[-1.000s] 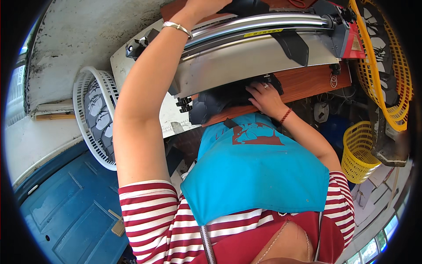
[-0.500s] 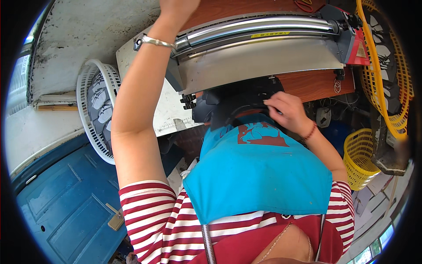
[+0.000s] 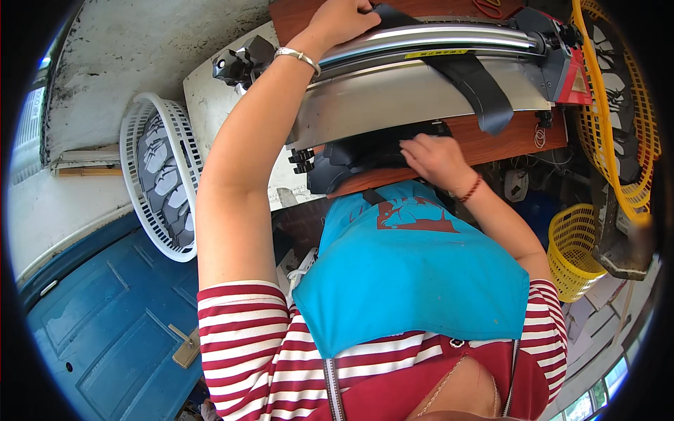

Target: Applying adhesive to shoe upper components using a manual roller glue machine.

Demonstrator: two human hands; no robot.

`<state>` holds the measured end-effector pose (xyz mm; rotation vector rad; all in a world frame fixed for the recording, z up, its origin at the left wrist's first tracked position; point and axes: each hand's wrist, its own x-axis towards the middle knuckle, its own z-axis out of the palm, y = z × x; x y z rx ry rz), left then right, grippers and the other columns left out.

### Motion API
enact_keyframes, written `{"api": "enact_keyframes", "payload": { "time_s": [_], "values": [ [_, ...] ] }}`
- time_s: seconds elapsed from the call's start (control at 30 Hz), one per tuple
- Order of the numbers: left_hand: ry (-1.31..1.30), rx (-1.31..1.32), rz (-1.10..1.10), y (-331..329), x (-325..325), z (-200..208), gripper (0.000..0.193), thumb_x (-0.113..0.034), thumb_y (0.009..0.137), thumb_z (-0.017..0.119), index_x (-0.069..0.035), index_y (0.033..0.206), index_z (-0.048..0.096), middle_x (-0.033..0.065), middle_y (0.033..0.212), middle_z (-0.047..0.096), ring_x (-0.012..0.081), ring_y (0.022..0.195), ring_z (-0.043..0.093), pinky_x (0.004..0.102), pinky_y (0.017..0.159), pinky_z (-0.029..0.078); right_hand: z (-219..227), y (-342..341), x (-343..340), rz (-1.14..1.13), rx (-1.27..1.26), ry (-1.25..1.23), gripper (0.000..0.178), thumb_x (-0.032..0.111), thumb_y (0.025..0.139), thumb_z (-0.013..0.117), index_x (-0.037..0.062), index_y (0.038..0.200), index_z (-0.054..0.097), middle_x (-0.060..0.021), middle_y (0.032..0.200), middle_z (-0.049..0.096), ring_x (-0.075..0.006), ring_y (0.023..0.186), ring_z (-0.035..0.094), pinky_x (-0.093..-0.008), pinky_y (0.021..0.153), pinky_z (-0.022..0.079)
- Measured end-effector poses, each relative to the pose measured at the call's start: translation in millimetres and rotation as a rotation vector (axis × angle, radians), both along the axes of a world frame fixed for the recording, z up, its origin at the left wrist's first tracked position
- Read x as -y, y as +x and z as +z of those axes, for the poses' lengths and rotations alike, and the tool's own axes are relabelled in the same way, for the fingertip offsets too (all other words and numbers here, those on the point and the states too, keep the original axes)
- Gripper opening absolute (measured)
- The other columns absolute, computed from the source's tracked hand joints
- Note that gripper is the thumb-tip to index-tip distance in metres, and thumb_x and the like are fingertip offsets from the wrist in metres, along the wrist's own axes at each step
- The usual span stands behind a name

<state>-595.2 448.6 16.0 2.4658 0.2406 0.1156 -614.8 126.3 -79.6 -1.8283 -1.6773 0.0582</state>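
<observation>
My left hand (image 3: 342, 22) reaches over the far side of a machine's shiny metal roller (image 3: 435, 36), fingers closed on the edge of a black sheet piece (image 3: 394, 17). A black curved strip (image 3: 479, 91) hangs from under the roller across the metal plate (image 3: 379, 95); whether both are one piece, I cannot tell. My right hand (image 3: 439, 161) is closed at the near edge of a pile of black cut pieces (image 3: 351, 154) below the plate. Its fingertips seem to pinch one of them, partly hidden by the fingers.
A white basket (image 3: 193, 140) of grey and black cut pieces stands at left. Yellow baskets, one tall with pieces (image 3: 649, 133) and one lower (image 3: 572, 245), are at right. The machine's red end housing (image 3: 576, 81) and black knobs (image 3: 302, 161) project near the wooden tabletop (image 3: 519, 137).
My left hand has moved right along the roller and now shows on a black piece. A black strip has appeared on the plate. My right hand has shifted slightly left and up.
</observation>
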Motion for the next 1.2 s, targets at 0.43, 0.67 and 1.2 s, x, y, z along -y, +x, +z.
{"api": "enact_keyframes", "payload": {
  "time_s": [0.43, 0.67, 1.2],
  "values": [
    [-0.483, 0.329, 0.465, 1, -7, 64, 0.047, -0.006, 0.092, 0.06, 0.002, 0.138, 0.055, 0.0197, 0.112, 0.071, 0.0203, 0.072, 0.065, 0.0334, 0.046, 0.051, -36, -12, 3, -0.073, -0.124, -0.149, 0.014, 0.012, 0.081, 0.073, 0.0069, 0.094, 0.075, -0.008, 0.087, 0.066, -0.0274, 0.08, 0.07, -0.0382, 0.072, 0.058],
    [-0.317, 0.204, 0.376, -8, 3, 91, 0.062, 0.004, 0.095, 0.047, -0.01, 0.155, 0.046, 0.0246, 0.112, 0.07, 0.0159, 0.062, 0.058, 0.0332, 0.053, 0.052, -56, -20, -20, -0.183, 0.065, -0.11, 0.019, 0.011, 0.084, 0.072, 0.0063, 0.102, 0.073, -0.0099, 0.094, 0.068, -0.0308, 0.086, 0.069, -0.0391, 0.075, 0.058],
    [0.482, 0.255, 0.03, -25, -7, 0, 0.028, -0.023, 0.092, 0.059, -0.004, 0.104, 0.076, 0.0205, 0.101, 0.073, 0.0376, 0.092, 0.07, 0.0445, 0.082, 0.054, 91, -2, 38, -0.152, -0.065, 0.034, 0.02, -0.003, 0.073, 0.075, 0.0059, 0.09, 0.069, -0.0069, 0.083, 0.066, -0.0275, 0.072, 0.068, -0.0352, 0.062, 0.055]
  ]
}}
